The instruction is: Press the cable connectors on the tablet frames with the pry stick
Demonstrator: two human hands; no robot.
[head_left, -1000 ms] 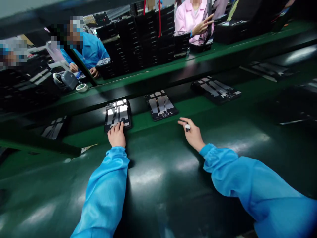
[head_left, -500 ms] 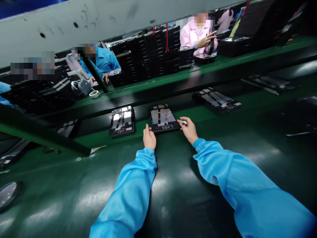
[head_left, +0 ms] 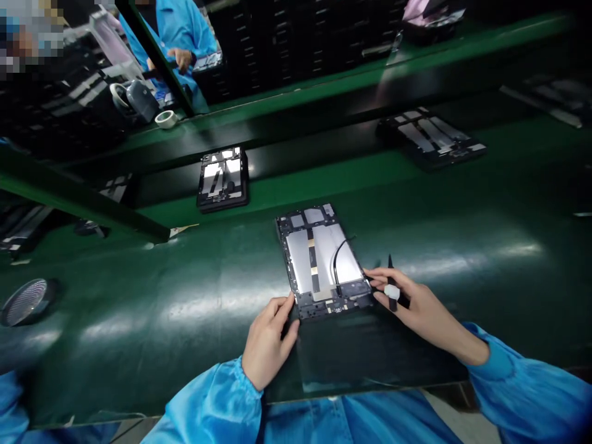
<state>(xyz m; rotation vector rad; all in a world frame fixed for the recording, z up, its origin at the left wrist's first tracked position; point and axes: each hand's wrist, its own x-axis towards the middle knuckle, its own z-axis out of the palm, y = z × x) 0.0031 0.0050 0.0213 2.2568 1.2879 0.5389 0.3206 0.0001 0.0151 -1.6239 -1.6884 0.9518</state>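
An opened tablet [head_left: 326,253] lies on the green bench before me with its inside up, showing silver plates, a flat ribbon cable and a loose curved black cable. My left hand [head_left: 272,336] grips its lower left corner, fingers at the side and thumb by the bottom edge. At the lower right corner, the fingertips of my right hand [head_left: 411,302] pinch the tablet's edge. That same hand also carries a slim black pointed tool [head_left: 392,290] with a white band, lying across the fingers; its exact kind is unclear.
Another opened tablet [head_left: 222,179] rests on the dark belt [head_left: 296,135] at back left, and one more [head_left: 435,137] at back right. A green post [head_left: 92,200] slants in from the left, near a round ribbed object [head_left: 28,302]. Across the belt sits a co-worker in blue [head_left: 185,28] beside a tape roll [head_left: 166,119].
Both hands have drawn the tablet off the belt's edge toward me onto the bench. My view has tilted further down.
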